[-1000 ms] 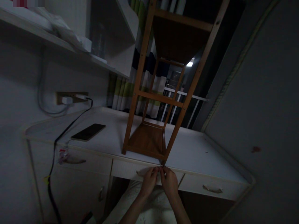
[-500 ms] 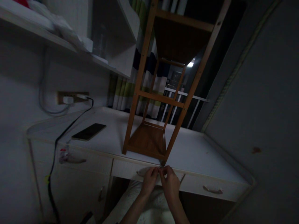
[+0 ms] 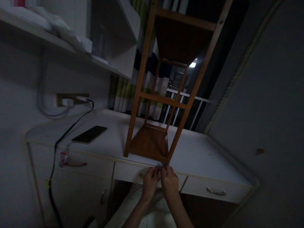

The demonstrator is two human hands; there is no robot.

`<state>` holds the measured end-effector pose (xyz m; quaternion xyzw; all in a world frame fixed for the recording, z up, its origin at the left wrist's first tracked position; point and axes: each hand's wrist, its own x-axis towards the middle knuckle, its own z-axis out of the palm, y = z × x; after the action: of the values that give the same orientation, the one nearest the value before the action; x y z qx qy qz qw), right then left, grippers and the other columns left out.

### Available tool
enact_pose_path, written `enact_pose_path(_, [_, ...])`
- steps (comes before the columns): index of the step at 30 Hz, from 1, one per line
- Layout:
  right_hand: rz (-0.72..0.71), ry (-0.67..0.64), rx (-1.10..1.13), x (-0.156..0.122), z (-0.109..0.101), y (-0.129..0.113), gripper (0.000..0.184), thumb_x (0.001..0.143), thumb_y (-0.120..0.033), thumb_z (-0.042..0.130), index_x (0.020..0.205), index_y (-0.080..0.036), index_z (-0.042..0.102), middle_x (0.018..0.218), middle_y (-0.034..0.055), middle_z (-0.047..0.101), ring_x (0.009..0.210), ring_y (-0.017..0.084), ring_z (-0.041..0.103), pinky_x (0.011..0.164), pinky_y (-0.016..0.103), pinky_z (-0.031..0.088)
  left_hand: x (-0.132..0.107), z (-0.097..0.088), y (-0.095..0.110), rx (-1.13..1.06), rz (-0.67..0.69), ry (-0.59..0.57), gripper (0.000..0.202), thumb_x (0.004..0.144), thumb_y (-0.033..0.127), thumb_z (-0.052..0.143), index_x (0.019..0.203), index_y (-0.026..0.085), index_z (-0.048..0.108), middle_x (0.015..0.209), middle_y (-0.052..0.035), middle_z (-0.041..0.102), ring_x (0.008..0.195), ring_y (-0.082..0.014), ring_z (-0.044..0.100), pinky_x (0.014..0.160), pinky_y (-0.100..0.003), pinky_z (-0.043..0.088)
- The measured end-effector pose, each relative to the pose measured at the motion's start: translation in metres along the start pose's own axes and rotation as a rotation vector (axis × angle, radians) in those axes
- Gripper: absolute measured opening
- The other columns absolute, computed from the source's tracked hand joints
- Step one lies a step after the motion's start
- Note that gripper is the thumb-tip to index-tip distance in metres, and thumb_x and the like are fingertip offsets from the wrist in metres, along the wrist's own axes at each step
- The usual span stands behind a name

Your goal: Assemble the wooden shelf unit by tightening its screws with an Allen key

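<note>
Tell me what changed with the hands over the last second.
The left hand and right hand crept up to the edge of the desk, fingertips pinched together below the wooden rack. What they pinch is too dark to tell. Rack and phone stayed put.

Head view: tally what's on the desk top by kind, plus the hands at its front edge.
wooden rack: 1
phone: 1
black cable: 1
hands: 2 (left hand, right hand)
Total: 5
</note>
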<state>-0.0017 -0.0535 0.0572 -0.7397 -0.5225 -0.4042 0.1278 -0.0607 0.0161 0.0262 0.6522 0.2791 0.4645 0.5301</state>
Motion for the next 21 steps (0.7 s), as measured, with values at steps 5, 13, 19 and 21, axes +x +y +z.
enact_pose_path(5, [0.011,-0.002,0.000,0.004,0.000,0.000,0.018,0.076,-0.003,0.042,0.072,-0.019,0.050,0.071,0.0042,0.052,0.064,0.017,0.051,0.044,0.024,0.039,0.000,-0.002,0.006,0.005,0.025,0.047,0.028,0.077,0.039,0.038,0.072,0.017,0.055,0.073,-0.0041,0.060,0.071,-0.0170,0.056,0.071,-0.029,0.041])
enact_pose_path(13, [0.020,-0.030,0.018,0.011,-0.003,0.001,0.017,0.076,-0.003,0.042,0.075,-0.019,0.046,0.068,0.0022,0.053,0.058,0.015,0.053,0.043,0.023,0.035,0.000,0.004,0.006,-0.091,-0.061,0.067,0.033,0.078,0.044,0.036,0.071,0.017,0.053,0.067,-0.0027,0.057,0.062,-0.0149,0.052,0.064,-0.028,0.042])
enact_pose_path(19, [0.066,-0.030,0.053,0.015,-0.005,0.001,0.011,0.079,-0.011,0.047,0.072,-0.019,0.045,0.064,0.0009,0.054,0.057,0.015,0.054,0.044,0.022,0.033,0.001,0.009,0.012,-0.162,-0.068,-0.010,0.032,0.077,0.040,0.034,0.074,0.016,0.055,0.078,-0.0070,0.061,0.076,-0.0176,0.056,0.077,-0.031,0.041])
enact_pose_path(21, [0.083,-0.030,0.069,0.016,-0.004,0.002,0.011,0.081,-0.014,0.045,0.071,-0.019,0.045,0.063,0.0005,0.055,0.056,0.014,0.054,0.044,0.022,0.032,0.001,0.010,0.015,-0.152,-0.074,-0.018,0.032,0.077,0.039,0.033,0.071,0.016,0.054,0.074,-0.0070,0.061,0.072,-0.0176,0.056,0.076,-0.031,0.042])
